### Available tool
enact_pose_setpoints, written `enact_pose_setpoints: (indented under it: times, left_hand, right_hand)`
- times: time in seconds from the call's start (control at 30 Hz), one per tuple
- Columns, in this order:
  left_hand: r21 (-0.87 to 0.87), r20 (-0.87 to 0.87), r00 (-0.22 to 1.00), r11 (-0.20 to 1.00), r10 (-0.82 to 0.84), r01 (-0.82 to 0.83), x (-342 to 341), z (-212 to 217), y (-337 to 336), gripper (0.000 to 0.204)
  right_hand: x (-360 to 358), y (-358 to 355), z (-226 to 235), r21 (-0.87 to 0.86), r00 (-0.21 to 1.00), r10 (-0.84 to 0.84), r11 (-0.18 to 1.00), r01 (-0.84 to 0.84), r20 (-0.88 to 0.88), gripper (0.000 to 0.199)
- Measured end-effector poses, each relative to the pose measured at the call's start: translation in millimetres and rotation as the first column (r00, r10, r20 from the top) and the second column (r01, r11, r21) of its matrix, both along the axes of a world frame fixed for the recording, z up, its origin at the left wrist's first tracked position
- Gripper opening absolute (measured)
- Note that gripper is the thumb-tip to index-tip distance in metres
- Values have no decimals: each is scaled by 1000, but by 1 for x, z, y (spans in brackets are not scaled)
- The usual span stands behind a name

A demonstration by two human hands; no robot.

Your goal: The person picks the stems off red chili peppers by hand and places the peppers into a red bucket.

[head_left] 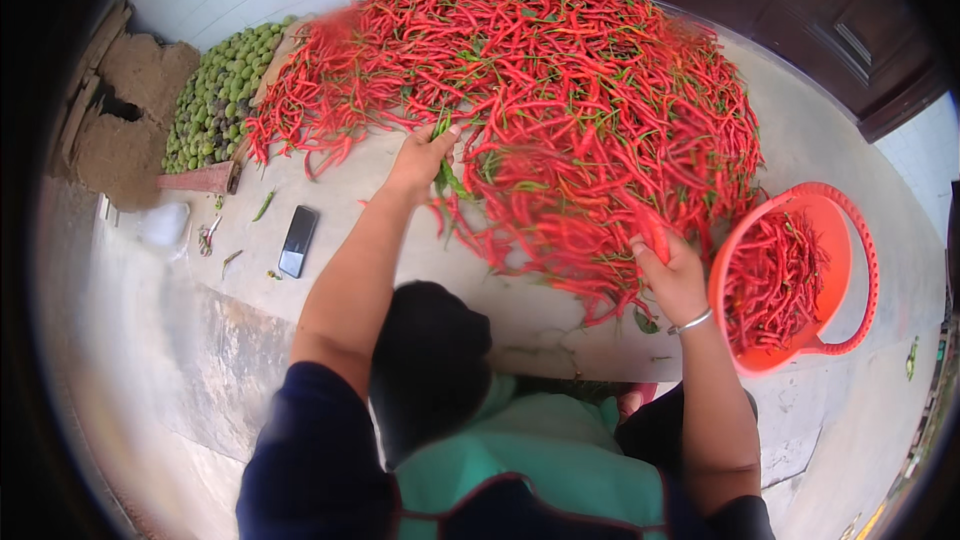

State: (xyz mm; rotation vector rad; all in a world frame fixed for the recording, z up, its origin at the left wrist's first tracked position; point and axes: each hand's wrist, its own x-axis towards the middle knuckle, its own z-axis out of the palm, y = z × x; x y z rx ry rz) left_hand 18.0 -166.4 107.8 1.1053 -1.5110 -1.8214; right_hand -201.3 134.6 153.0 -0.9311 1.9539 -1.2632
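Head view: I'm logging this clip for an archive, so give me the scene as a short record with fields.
setting: concrete floor outdoors, dark wooden door behind
main item: big pile of red chillies with green stems
left hand: at the pile's near edge, gripping some green stems
right hand: on the pile's lower right edge, holding red chillies; a bangle on the wrist
container: orange plastic basket to the right, partly filled with red chillies
other items: black phone on the floor at left; heap of green fruits at upper left
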Motion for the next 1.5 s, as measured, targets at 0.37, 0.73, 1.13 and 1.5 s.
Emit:
enact_pose_setpoints:
  times: [0.37,0.73,1.13,1.5]
  left_hand:
    - [835,-179,134,222,975,-504,296,-106,-33,23]
    - [610,-139,613,555,778,-566,245,-90,-99,53]
    - [-291,759,482,434,-438,853,-73,-33,69,24]
    - [-445,837,509,290,-204,847,-120,-64,163,33]
  right_hand:
    - [36,-37,-25,90,980,126,986,-141,157,12]
    - [77,-83,20,108,989,50,992,-65,137,14]
    - [-3,0,0,-68,843,-181,966,249,507,11]
    - [-28,33,16,-95,915,-60,990,106,400,15]
